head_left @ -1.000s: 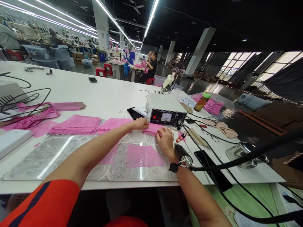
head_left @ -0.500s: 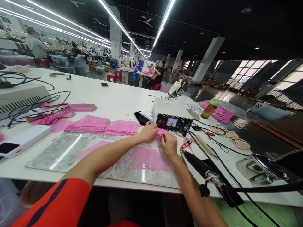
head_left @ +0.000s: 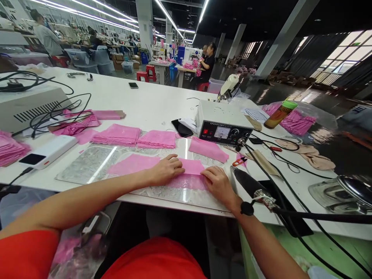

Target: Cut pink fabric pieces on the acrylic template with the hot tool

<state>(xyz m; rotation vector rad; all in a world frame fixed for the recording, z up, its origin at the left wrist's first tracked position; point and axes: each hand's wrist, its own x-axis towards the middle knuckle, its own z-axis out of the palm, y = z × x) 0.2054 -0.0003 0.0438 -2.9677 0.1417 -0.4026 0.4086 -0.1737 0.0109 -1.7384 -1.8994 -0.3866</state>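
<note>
A pink fabric piece (head_left: 190,166) is stretched between my two hands, low over the glossy marbled board (head_left: 87,164). My left hand (head_left: 167,170) has its fingers closed on the left end. At the right end my right hand (head_left: 217,183) pinches the corner. Beneath it a sheer pink piece (head_left: 188,183) lies flat on the board, partly hidden by the held one. Another flat pink piece (head_left: 133,164) lies left of my left hand, and a separate pink panel (head_left: 207,149) rests just beyond my right hand.
Pink stacks (head_left: 116,135) line the board's far edge. Behind stands a control box (head_left: 225,124) with a dial. On the right are red snips (head_left: 240,161), a cabled black handpiece (head_left: 247,182), a drink bottle (head_left: 280,115) and a glass pot (head_left: 325,193). A white device (head_left: 48,151) sits left.
Both hands have come nearer from beside the control box, bringing the pink piece over the sheer one on the board. The camera view has tilted down.
</note>
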